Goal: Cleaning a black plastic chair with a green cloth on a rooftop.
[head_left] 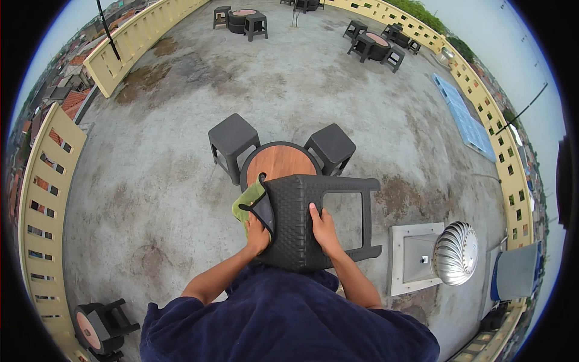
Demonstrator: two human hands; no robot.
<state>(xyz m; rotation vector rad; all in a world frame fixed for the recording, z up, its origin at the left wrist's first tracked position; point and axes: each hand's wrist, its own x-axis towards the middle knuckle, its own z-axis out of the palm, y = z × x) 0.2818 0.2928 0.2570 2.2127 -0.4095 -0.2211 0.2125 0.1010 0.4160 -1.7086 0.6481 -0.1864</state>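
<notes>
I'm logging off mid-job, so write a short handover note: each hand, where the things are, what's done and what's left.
Left hand: presses a green cloth against the left side of the dark plastic stool.
Right hand: grips the stool's seat, holding it tipped on its side with the legs pointing right.
Just beyond it are the round wooden-topped table and two upright stools.
Done: cannot tell how much has been wiped.
Left: probably wiping the remaining faces, then standing the stool upright.

Round table [280, 163] partly behind held stool [298, 217]
</notes>
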